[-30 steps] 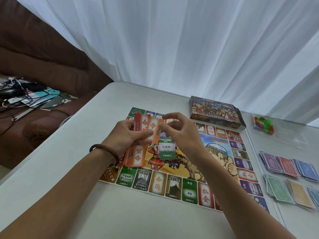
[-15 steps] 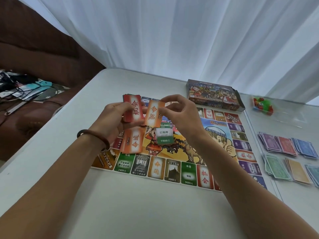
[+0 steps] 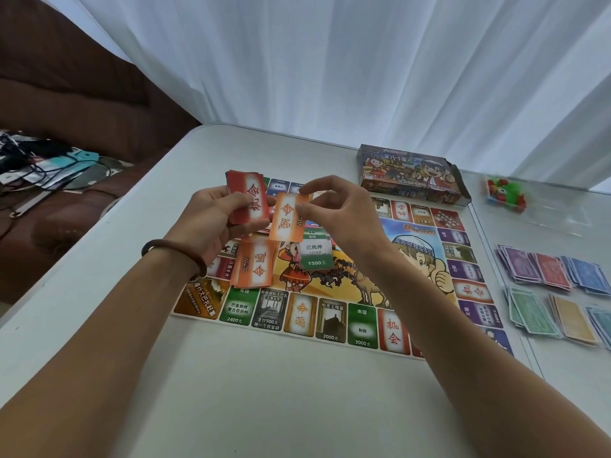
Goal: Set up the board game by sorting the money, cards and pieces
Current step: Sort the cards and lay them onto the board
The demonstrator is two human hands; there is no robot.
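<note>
Orange card (image 3: pixel 287 217) was held at frame centre, above the game board (image 3: pixel 334 320) on the table (image 3: pixel 264 408). It was pinched near its upper right corner by the right hand (image 3: pixel 344 213), thumb and forefinger closed on it. Red card stack (image 3: pixel 246 201) was gripped by the left hand (image 3: pixel 206 221), just left of the card.

Risks as judged:
- With such a thin corner pinch, the card could be swung or let slip.
- It could be dropped onto the green card pile (image 3: pixel 315 251) just below instead of the orange pile (image 3: pixel 256 264) at lower left.
- The red stack could be fanned out if the grip were loosened.

Orange card's long axis was seen running near top-to-bottom of frame, upper end leaned slightly right, printed side turned to the camera.
</note>
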